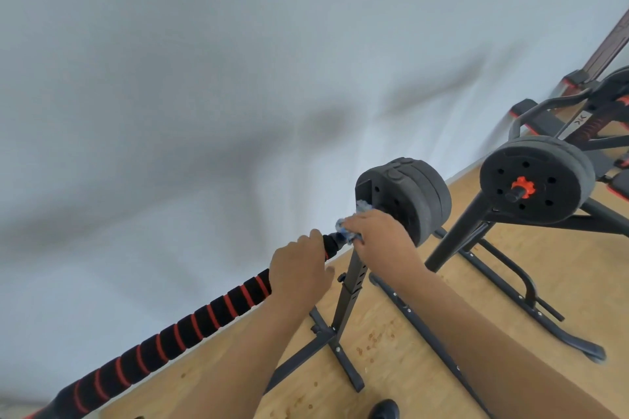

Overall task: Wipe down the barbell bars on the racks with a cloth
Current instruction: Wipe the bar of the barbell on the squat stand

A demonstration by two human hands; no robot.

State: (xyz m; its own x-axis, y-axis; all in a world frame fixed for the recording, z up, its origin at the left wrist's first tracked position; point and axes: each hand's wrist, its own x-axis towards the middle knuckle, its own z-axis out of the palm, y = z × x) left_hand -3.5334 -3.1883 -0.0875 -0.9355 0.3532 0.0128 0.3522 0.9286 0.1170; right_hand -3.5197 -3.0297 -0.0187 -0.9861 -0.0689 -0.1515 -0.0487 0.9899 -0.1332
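A pale wall (204, 61) fills most of the view above a wooden floor (391, 333). The near barbell bar (177, 333), padded in black with red rings, slants up from lower left to a black rack (350, 286), with weight plates (418, 194) at its end. To the right, a second barbell (537, 180) sits on another rack (456, 235). The left hand (299, 269) curls around the near bar. Just beside it, the right hand (377, 235) grips a blue cloth (345, 231) bunched over the bar beside the rack upright.
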